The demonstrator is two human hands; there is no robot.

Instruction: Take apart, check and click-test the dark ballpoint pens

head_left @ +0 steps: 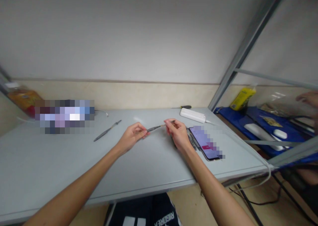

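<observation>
Above the middle of the tabletop, a slim grey pen stretches between my two hands. My left hand pinches its thicker grey end with thumb and fingers. At its other end, my right hand closes around a thin, light-coloured section, and a dark tip shows just past the fingers. A second grey pen, also with a thin lighter section near its upper end, lies on the table left of my left hand. Several dark grey pen-like pieces lie beside the phone, partly hidden by my right wrist.
A lit phone lies right of my right hand. Behind it are a white power strip and a screwdriver. A pixelated patch and an orange bottle are at left. Beyond the metal frame, another person's hand is above a blue surface.
</observation>
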